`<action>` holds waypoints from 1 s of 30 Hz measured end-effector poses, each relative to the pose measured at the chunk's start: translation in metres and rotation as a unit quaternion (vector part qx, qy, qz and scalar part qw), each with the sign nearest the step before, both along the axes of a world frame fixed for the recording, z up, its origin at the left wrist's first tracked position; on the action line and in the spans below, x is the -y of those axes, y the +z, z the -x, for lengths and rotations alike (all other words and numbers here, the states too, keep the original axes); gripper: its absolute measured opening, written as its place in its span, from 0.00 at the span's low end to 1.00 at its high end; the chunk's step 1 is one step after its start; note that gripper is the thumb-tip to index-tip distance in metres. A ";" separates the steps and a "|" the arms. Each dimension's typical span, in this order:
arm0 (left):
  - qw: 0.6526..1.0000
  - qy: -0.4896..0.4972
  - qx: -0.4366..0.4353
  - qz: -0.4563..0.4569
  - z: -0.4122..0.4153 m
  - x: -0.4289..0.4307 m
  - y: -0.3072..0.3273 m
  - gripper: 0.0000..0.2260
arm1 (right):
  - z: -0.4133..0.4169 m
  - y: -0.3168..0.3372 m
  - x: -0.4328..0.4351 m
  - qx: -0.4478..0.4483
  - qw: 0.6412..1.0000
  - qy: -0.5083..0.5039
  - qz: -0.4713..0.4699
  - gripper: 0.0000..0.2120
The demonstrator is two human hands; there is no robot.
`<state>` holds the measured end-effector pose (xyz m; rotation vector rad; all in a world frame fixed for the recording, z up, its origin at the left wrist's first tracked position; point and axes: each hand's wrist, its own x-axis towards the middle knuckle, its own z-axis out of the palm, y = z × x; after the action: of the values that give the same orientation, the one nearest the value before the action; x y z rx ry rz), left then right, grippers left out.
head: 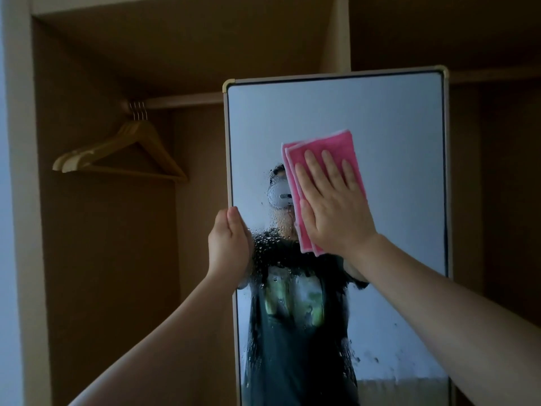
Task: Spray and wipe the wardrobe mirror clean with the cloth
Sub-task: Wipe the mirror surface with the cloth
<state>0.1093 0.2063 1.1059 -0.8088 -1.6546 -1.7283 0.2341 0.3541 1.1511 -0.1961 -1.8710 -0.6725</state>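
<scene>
From the head camera, the mirror (395, 118) stood upright in front of an open wooden wardrobe (102, 259), its pale frame capped with gold corners. The right hand (332, 205) lay flat with fingers spread and straight, palm pressing a folded pink cloth (330, 145) against the glass near the middle of the mirror; it gripped nothing, only pinned the cloth in place. The left hand (229, 243) was curled around the mirror's left edge, fingers wrapped over the frame and thumb on the near side, steadying it. Water droplets (269, 250) clung to the glass left of and below the cloth, and wet streaks ran lower down, while the upper part and right side looked clear. Inside the wardrobe, about 4 wooden hangers (123, 153) hung bunched together on the rail (181, 101) to the left of the mirror.
</scene>
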 end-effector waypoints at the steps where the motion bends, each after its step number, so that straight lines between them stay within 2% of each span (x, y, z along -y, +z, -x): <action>1: 1.000 0.000 0.001 0.000 0.000 0.000 0.000 0.17 | 0.001 -0.007 0.000 -0.003 1.000 0.005 -0.002 0.27; 8: 1.000 -0.004 0.005 -0.001 -0.002 0.000 0.001 0.17 | 0.006 -0.056 -0.006 0.020 0.999 0.007 -0.029 0.28; 13: 1.000 0.000 -0.002 0.001 -0.001 0.001 0.001 0.17 | 0.006 -0.066 -0.007 0.023 0.999 0.008 -0.045 0.28; 30: 1.000 -0.020 0.004 -0.021 -0.001 -0.002 -0.001 0.17 | 0.009 0.004 0.006 0.028 0.998 0.017 -0.056 0.27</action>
<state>0.1101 0.2080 1.1054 -0.8200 -1.6122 -1.7901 0.2249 0.3485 1.1551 -0.0732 -1.8801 -0.7637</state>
